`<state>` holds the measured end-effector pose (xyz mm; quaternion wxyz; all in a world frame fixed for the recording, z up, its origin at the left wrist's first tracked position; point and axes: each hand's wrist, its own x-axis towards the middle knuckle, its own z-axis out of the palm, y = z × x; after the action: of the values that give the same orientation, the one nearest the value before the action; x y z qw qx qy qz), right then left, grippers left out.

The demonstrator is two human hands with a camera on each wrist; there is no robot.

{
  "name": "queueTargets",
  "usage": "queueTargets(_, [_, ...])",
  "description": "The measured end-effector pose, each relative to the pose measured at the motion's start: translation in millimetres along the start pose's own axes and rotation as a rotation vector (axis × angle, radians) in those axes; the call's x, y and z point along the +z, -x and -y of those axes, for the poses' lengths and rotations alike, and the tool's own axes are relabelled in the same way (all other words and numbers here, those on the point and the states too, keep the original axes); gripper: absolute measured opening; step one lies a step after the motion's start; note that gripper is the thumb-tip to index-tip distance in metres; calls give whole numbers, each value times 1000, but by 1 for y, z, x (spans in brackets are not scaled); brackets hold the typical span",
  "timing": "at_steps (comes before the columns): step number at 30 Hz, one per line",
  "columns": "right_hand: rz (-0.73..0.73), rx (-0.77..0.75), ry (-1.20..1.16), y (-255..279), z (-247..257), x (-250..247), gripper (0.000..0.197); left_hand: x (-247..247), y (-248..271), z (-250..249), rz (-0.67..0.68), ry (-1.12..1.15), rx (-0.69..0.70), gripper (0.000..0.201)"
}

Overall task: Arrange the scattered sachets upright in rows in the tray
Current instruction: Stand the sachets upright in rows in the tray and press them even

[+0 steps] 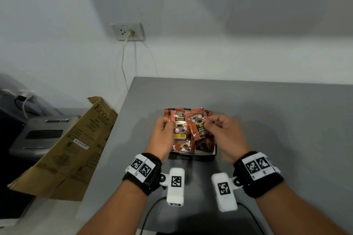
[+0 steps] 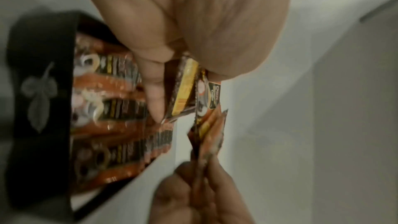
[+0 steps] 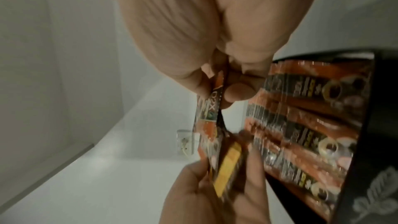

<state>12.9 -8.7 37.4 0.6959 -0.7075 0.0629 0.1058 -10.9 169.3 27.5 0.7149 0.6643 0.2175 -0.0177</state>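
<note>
The left hand (image 1: 162, 133) is pinching an upright sachet (image 1: 179, 126) by its left edge, thumb and fingers closed on it, the print reading right way up above the black tray (image 1: 207, 155). Just to its right, the right hand (image 1: 221, 131) is pinching a second sachet (image 1: 197, 127) by its upper right corner; its long axis is slanting down and to the left, overlapping the first. Both are hanging over sachets already in the tray. Judging by this, the tilted sachet needs turning upright before going down, and the right hand is nearer to it.
</note>
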Motion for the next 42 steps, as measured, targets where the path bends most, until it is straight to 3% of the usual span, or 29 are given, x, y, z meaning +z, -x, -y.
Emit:
queueTargets(2, [-21, 37, -33, 2, 1, 11, 11, 13, 9, -6, 38, 244, -77, 14])
queueTargets(5, [-43, 40, -67, 3, -1, 18, 13, 19, 14, -9, 69, 388, -137, 34])
queueTargets(7, [-23, 47, -105, 4, -1, 18, 14, 18, 12, -8, 64, 451, -176, 40])
queueTargets(10, [50, 70, -241, 6, 3, 18, 14, 20, 11, -10, 17, 494, -181, 33])
queueTargets(13, [31, 50, -284, 7, 4, 18, 12, 19, 9, -12, -14, 536, -168, 29])
queueTargets(18, [11, 38, -385, 9, 10, 12, 9, 11, 2, -9, 30, 639, -150, 45])
queueTargets(21, [0, 17, -218, 8, 8, 17, 5, 13, 7, -10, 148, 691, -152, 47])
queueTargets(27, [-37, -235, 392, 5, 8, 29, 10, 26, 9, -18, 248, 604, -113, 63])
queueTargets(29, [-22, -316, 497, 8, 17, 24, 25, 23, 6, -19, 248, 571, -122, 60])
queueTargets(32, [337, -414, 714, 9, 31, 16, 94, 17, 1, -18, 247, 553, -197, 66])
queueTargets(33, [427, -457, 832, 10, 36, 16, 105, 15, 2, -18, 281, 548, -225, 63])
queueTargets(37, [440, -545, 887, 5, 33, 17, 93, 14, 6, -13, 409, 586, -244, 37])
queueTargets(40, [463, -502, 841, 4, 29, 17, 97, 14, 4, -9, 387, 602, -218, 41])
queueTargets(42, [409, -406, 661, 5, 25, 17, 94, 15, 2, -8, 330, 557, -144, 46])
